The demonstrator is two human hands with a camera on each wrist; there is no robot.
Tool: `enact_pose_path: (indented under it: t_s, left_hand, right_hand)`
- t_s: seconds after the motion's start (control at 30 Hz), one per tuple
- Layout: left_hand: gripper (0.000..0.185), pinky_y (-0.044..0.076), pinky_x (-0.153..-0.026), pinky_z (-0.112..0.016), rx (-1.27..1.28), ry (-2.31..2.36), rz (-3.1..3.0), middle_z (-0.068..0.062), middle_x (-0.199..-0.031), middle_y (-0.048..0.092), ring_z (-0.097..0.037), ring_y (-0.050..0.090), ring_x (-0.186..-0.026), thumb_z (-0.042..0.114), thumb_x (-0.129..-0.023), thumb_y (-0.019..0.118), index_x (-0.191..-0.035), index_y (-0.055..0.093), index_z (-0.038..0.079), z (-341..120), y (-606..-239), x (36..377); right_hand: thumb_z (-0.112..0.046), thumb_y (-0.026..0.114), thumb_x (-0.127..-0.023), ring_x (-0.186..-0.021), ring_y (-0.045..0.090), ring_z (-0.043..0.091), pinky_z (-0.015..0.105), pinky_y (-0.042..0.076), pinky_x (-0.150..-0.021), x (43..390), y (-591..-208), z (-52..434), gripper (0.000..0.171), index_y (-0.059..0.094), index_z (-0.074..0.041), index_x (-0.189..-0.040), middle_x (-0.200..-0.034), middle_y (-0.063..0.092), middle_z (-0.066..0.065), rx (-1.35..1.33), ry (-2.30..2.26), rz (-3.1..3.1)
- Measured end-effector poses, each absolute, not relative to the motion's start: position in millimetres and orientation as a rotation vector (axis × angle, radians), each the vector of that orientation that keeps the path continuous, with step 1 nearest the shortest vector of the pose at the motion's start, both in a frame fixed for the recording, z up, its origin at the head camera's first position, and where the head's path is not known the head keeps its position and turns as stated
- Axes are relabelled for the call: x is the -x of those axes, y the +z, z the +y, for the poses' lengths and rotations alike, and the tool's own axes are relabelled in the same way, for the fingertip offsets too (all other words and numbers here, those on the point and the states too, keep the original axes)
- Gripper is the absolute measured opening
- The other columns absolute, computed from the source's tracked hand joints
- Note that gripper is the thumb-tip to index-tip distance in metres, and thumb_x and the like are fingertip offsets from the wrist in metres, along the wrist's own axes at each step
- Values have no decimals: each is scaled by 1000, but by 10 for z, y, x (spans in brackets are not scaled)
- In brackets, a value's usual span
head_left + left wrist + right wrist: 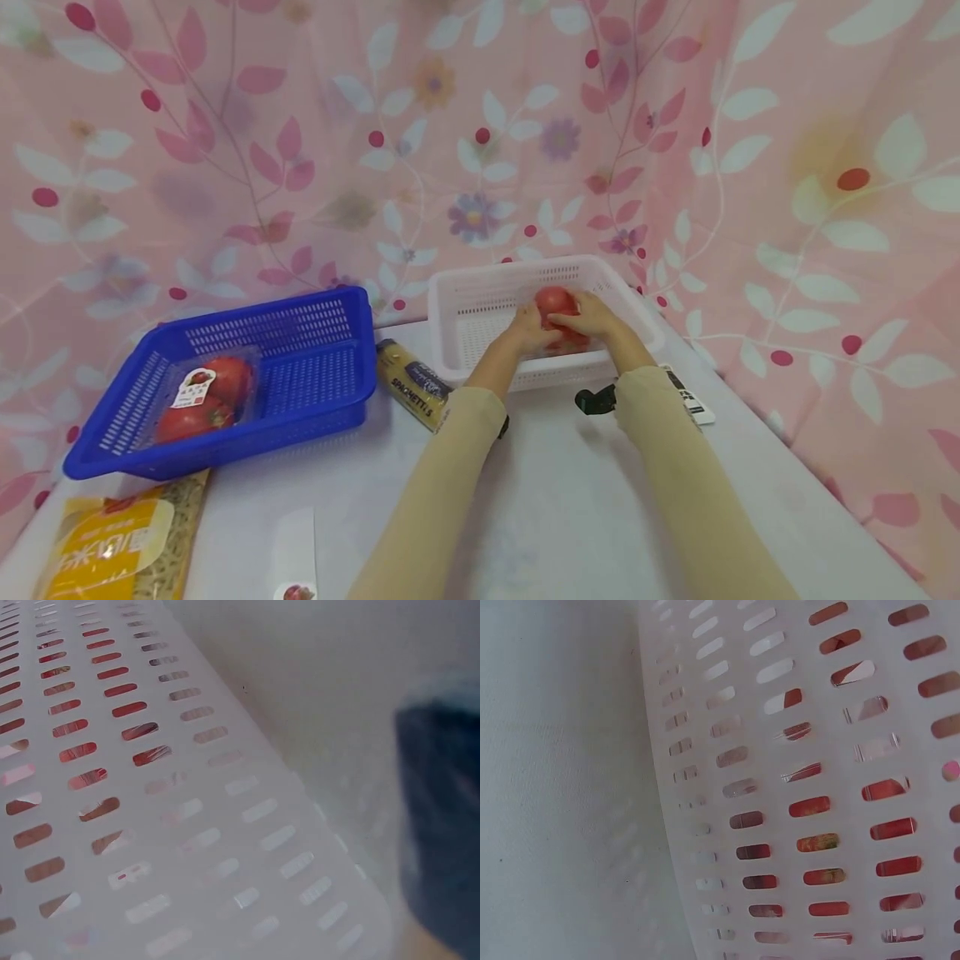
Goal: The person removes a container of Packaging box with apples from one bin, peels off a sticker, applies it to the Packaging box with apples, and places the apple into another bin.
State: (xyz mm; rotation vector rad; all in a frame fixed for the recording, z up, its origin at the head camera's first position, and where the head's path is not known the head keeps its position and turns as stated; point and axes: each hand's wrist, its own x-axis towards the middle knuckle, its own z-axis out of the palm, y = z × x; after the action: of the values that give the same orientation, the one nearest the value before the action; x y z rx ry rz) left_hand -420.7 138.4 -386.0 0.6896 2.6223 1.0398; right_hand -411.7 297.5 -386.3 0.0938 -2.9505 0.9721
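Inside the white plastic basket (480,379), red tomatoes (555,300) lie toward the right side, with clear plastic packaging visible around them through the slots. My left hand (531,332) holds the pack from its left, and my right hand (590,318) holds it from its right, thumb across the front. Both wrists pass over the basket's near rim. In the left wrist view, red tomato skin shows through the slotted basket wall (169,814). The right wrist view has the same wall (772,817), with red and a bit of green stem behind it.
Left, a blue basket (360,387) holds a clear, labelled pack of tomatoes (198,417). A spaghetti packet (408,383) lies between the baskets. A yellow grain bag (120,542) and a white strip (295,542) are in front. A black-and-white card (693,400) lies beside the right forearm.
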Motion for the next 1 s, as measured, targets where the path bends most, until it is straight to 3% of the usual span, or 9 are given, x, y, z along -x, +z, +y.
enact_pose_path:
  t_s: [0.17,0.5,0.77,1.0]
  left_hand:
    - [89,24,-105,-46,-668,946,2630,-22,-150,0,-32,12,-137,41,-87,57,-146,4,2,1396,-3849,4218]
    - [81,28,-103,-47,-644,1011,2709,-21,-150,2,-33,24,-133,35,-87,60,-145,14,2,1424,-3759,4177]
    - [73,41,-91,-53,-629,847,2847,-19,-145,18,-45,36,-121,43,-85,58,-142,29,8,1462,-3756,4119]
    - [69,46,-86,-47,-633,928,2974,-14,-138,28,-38,42,-115,44,-82,60,-139,38,12,1433,-3748,4097]
  right_hand:
    - [-40,58,-87,-125,30,39,55,27,-102,4108,-3842,2966,75,26,-1,-142,-139,31,24,-111,984,-2944]
    - [-37,59,-87,-124,34,38,53,29,-101,4094,-3795,2978,72,30,2,-140,-136,37,25,-197,977,-2899]
    - [-41,53,-90,-131,20,40,56,19,-104,4050,-3777,2981,76,20,2,-144,-143,23,27,-186,923,-2988]
    - [-42,54,-89,-131,21,40,56,22,-103,4070,-3760,2960,76,23,1,-143,-144,24,26,-234,930,-2897]
